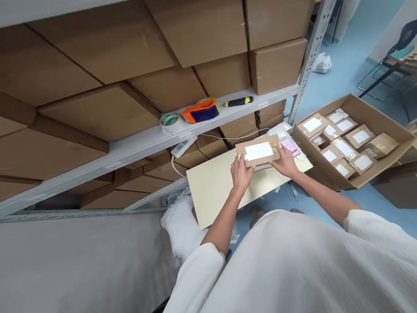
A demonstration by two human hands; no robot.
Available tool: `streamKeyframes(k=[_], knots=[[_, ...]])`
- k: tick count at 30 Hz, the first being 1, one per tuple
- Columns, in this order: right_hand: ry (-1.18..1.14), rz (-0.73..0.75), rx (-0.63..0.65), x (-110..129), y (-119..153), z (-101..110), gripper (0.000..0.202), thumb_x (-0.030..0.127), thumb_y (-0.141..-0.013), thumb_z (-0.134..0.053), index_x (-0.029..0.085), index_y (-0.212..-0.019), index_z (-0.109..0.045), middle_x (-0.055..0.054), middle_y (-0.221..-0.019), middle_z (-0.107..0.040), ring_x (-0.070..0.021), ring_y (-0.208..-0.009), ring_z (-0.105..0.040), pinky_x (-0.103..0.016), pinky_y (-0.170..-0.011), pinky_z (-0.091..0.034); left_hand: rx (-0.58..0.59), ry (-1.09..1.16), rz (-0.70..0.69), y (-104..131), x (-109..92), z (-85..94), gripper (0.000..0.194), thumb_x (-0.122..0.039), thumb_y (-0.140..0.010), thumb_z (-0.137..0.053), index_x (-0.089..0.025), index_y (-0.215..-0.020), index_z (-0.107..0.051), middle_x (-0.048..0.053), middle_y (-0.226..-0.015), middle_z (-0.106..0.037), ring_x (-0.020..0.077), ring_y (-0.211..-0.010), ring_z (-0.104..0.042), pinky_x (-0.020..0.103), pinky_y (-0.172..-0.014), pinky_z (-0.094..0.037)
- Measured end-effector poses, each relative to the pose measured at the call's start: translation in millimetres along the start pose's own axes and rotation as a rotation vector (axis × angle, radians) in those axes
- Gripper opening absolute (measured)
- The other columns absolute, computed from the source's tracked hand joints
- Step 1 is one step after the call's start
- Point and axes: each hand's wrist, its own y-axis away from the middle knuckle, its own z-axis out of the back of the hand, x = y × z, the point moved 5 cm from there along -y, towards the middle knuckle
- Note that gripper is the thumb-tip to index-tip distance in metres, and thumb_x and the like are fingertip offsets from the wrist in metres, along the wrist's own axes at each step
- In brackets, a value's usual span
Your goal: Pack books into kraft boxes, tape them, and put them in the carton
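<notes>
Brown cardboard box (259, 153), white label up, sits at the pale surface (214, 187), toward its right half. Both hands grip it: left hand (242, 172) at the left end, right hand (285, 163) at the right end. Phone (290, 147), pink screen lit, just beside the right hand. Open carton (388, 164) right of the surface, small labelled boxes inside. Shelf (138, 144) beyond: tape roll (171, 120), orange-and-blue tape dispenser (200, 111), black-and-yellow cutter (238, 101) along its edge, big cartons behind.
</notes>
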Motion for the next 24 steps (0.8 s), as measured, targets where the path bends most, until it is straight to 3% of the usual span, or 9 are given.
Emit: streamKeyframes(k=[14, 19, 24], knots=[[0.021, -0.142, -0.206, -180, 88, 169, 0.084, 0.064, -0.099, -0.063, 0.023, -0.169, -0.040, -0.020, -0.176, -0.036, -0.0454, -0.163, -0.030, -0.071, -0.129, -0.030, 0.043, 0.163, -0.269, 7, -223, -115.3, 0.073, -0.042, -0.099, -0.069, -0.023, -0.164, -0.044, 0.019, -0.174, -0.044, 0.0404, -0.163, -0.040, 0.059, -0.128, -0.040], [0.008, -0.228, -0.293, -233, 115, 211, 0.081, 0.065, -0.099, -0.063, 0.025, -0.166, -0.043, -0.020, -0.176, -0.038, -0.0437, -0.163, -0.031, -0.070, -0.129, -0.032, 0.108, 0.210, -0.368, 1, -289, -153.0, 0.067, -0.043, -0.104, -0.059, -0.023, -0.166, -0.043, 0.017, -0.174, -0.045, 0.0378, -0.166, -0.036, 0.060, -0.132, -0.036], [-0.012, -0.332, -0.357, -272, 131, 236, 0.080, 0.064, -0.098, -0.064, 0.027, -0.165, -0.043, -0.018, -0.174, -0.042, -0.0417, -0.163, -0.033, -0.067, -0.129, -0.033, 0.189, 0.239, -0.441, -18, -338, -183.4, 0.059, -0.044, -0.108, -0.050, -0.026, -0.164, -0.047, 0.013, -0.173, -0.049, 0.0342, -0.166, -0.037, 0.057, -0.134, -0.035]])
